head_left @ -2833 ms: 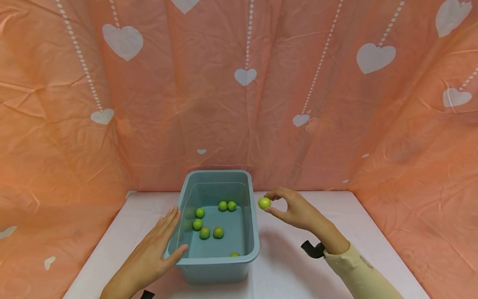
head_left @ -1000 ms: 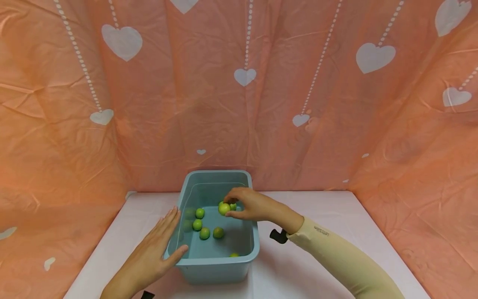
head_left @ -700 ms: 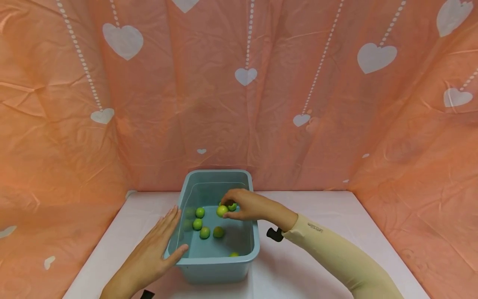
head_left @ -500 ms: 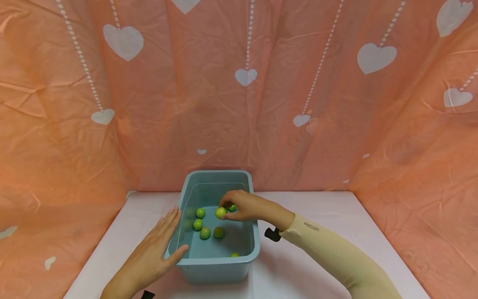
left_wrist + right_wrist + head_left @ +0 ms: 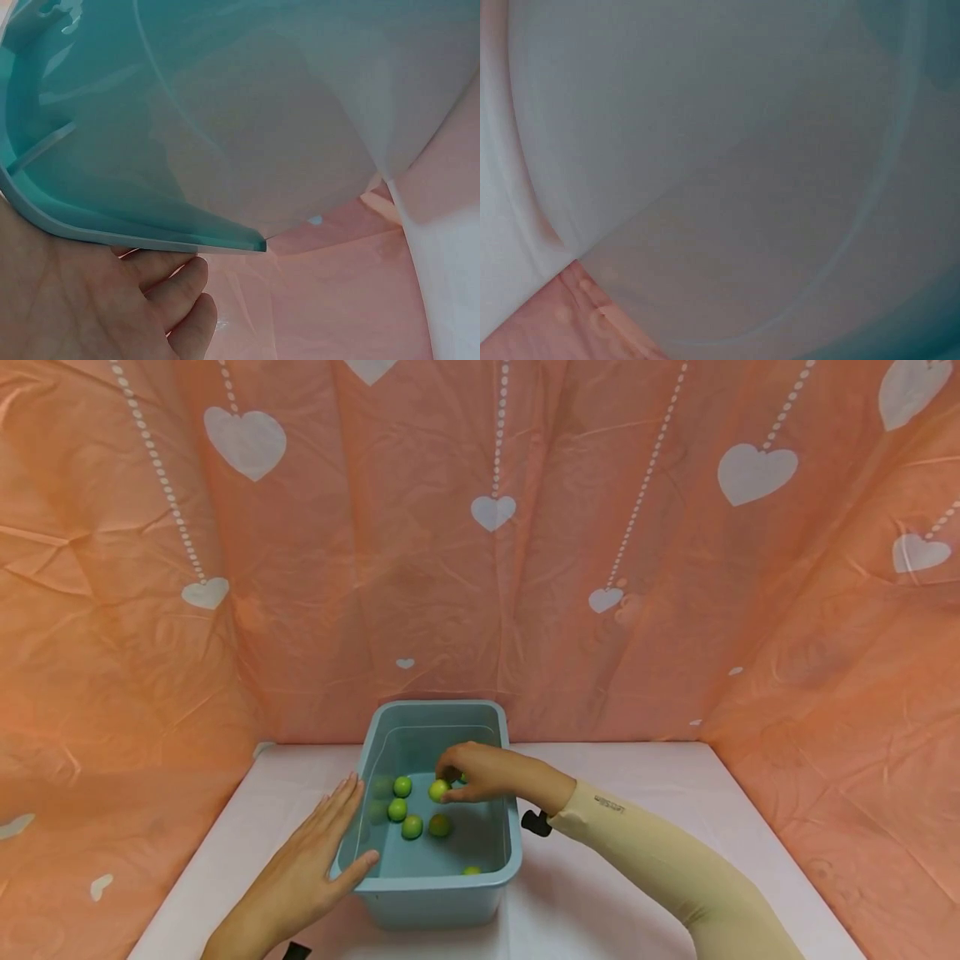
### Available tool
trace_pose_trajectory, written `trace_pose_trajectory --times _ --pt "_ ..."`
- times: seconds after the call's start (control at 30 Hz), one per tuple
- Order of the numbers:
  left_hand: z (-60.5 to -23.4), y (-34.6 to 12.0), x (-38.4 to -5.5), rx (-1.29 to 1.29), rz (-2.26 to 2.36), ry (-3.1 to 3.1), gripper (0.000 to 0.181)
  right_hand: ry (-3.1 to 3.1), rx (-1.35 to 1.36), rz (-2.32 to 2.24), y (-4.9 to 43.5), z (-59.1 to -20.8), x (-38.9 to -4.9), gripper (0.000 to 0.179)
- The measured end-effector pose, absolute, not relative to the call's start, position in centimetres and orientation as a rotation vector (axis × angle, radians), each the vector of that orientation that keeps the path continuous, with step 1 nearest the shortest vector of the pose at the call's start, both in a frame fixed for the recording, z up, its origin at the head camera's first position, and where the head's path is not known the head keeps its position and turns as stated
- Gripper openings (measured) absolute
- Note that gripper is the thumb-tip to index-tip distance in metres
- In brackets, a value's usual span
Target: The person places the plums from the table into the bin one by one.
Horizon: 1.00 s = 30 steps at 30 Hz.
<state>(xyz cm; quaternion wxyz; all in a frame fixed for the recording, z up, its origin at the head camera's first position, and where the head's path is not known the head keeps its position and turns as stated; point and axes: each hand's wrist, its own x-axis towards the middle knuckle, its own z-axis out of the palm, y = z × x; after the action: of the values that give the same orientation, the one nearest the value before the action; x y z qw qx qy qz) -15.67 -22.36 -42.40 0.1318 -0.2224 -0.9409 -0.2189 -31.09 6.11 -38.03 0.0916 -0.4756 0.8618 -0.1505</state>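
My right hand [image 5: 480, 772] reaches over the right rim into a blue-grey plastic tub [image 5: 513, 827], pinching a small yellow-green lime [image 5: 438, 791] between thumb and fingers. Several other limes lie on the tub's floor: a lime [image 5: 402, 787] by the left wall, a lime [image 5: 412, 827] nearer the middle, and a lime [image 5: 471, 870] partly hidden by the near wall. Behind my fingers another lime shows only as a sliver. My left hand [image 5: 307, 852] rests on the tub's left rim with its fingers straight. In the right wrist view the tub wall [image 5: 705, 150] fills most of the picture.
The tub stands on a white-covered table [image 5: 600, 877]. A pinkish-orange sheet [image 5: 585, 677] with white hearts hangs behind and along both sides. Under the left wrist view's tub rim [image 5: 150, 244] my palm and fingers show.
My right hand has carried the lime from right of the tub over the rim and in, then slightly left and lower. The left hand has stayed in place.
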Motion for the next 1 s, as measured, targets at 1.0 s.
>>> trace_pose_trajectory --times 1.0 --pt "-42.4 -22.3 -15.6 -0.662 -0.603 -2.691 0.088 2.514 -1.347 -0.206 4.1 -39.6 -32.5 0.019"
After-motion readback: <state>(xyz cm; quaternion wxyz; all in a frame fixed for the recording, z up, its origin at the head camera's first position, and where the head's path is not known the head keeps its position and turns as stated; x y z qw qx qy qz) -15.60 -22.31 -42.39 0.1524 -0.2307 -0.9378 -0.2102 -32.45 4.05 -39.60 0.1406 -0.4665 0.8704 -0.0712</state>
